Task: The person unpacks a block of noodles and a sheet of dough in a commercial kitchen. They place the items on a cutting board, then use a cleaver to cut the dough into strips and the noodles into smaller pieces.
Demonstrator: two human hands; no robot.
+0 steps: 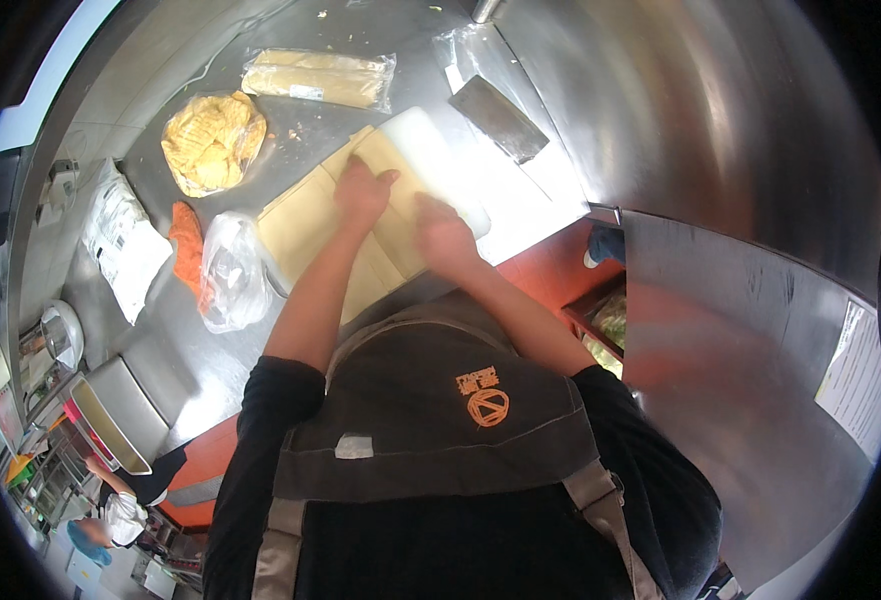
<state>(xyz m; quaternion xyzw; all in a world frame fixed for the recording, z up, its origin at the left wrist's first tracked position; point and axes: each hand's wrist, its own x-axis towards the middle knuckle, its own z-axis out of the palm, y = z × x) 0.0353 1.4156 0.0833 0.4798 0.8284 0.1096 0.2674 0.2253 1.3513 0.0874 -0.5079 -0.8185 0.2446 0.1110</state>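
Note:
A stack of thin, pale yellow sheets (307,217), which look like tofu skin, lies with creases or cut lines across it. It partly covers a white cutting board (429,146). My left hand (364,193) rests on top of the stack, thumb spread from the fingers. Blurred, my right hand (446,234) is at the right edge of the sheets beside the board; its fingers are curled, and whether they pinch a sheet is unclear. A cleaver blade (499,118) lies flat beyond the board, apart from both hands.
On the steel counter (185,345) are a wrapped pack of sheets (320,79), a bag of yellow folded food (213,142), a white package (123,240), an orange cloth (186,244) and a clear plastic bag (234,270). A steel panel (710,315) stands at right. Another person (121,517) is lower left.

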